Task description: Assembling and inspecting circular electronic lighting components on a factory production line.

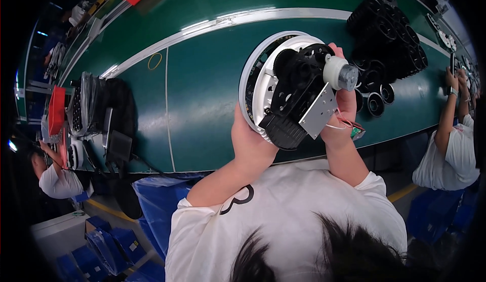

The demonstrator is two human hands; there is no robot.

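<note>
A round device assembly [304,74] with a white ring-shaped housing and a black mechanism is held up above the green table, tilted. My left hand [251,137] is closed on the lower left of its white rim, with the fingers partly hidden behind it. On the other side my right hand [346,102] grips the assembly from behind, mostly covered by it. A cream-coloured motor part [331,71] with a clear end sticks out toward the right. Below it is a silver metal bracket [319,111]. Red and white wires run past my right wrist to a small green circuit board [358,131].
Black cylindrical parts [387,39] stand stacked at the right of the green table [202,89]. A yellow ring band [154,61] lies at the left, near plastic-wrapped black parts [91,104] and a red bin [56,110]. Other people sit at both sides. Blue crates [114,246] stand on the floor.
</note>
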